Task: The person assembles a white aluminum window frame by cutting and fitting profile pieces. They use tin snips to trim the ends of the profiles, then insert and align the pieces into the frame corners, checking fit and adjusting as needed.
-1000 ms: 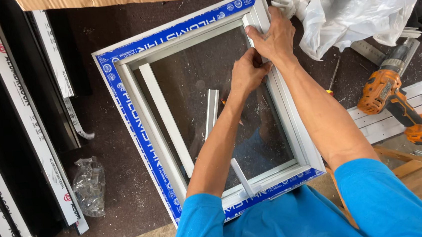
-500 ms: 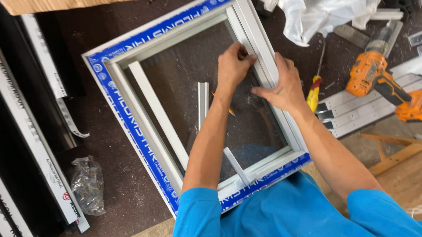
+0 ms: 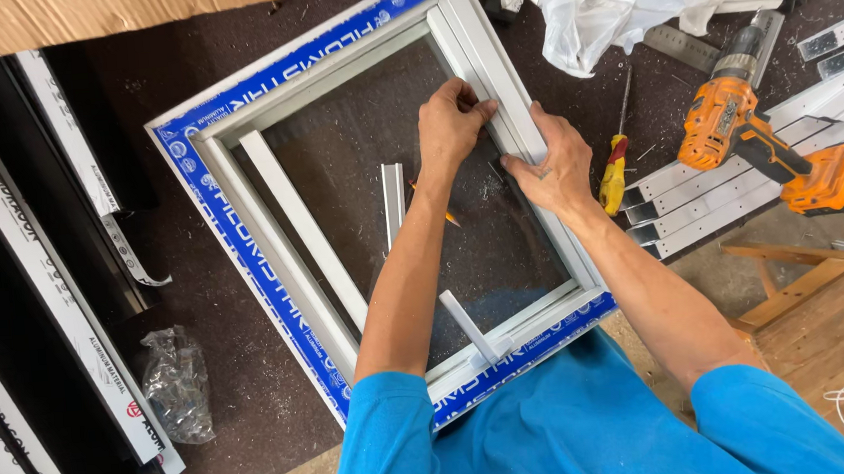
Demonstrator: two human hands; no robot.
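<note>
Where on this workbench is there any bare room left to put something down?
Bare dark bench lies between the window frame and the black bars, above the small plastic bag. Inside the frame, the left half is partly free. Right of the frame it is crowded: screwdriver, drill, white strips.

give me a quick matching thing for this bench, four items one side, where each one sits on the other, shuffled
Items:
1 drill
2 screwdriver
3 screw bag
4 cardboard

Places:
A top left edge
B left of the frame, low
C far right, on white strips
D just right of the frame, by the right hand

Pairs: 1-C, 2-D, 3-B, 4-A
</note>
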